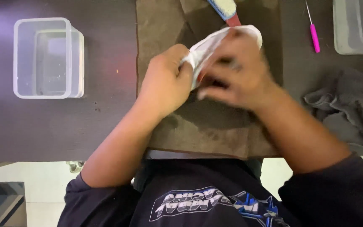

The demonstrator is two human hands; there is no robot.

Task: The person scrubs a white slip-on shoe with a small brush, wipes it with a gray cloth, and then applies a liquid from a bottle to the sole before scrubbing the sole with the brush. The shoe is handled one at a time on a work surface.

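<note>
Only the head view here, looking straight down at my hands. My left hand (164, 82) is closed around one end of a white cloth (215, 42), pinching it tight so it doesn't slip. My right hand (236, 73) is blurry, but the fingers are wrapped over the other part of the same cloth, and something red shows under it; can't tell what that is. Both hands sit over a brown towel (206, 126) spread on the dark tabletop (106, 122), probably there to keep mess off the surface.

Just past my hands there's a brush (227, 9) with a blue and red handle and pale bristles, lying on the towel within easy reach. Off to my left sits a clear plastic tub (47, 56), well apart from the work. On my right there's a thin pick with a pink handle (314, 37), another clear container (358, 27) at the corner, and a crumpled grey rag (349, 109) near my forearm.
</note>
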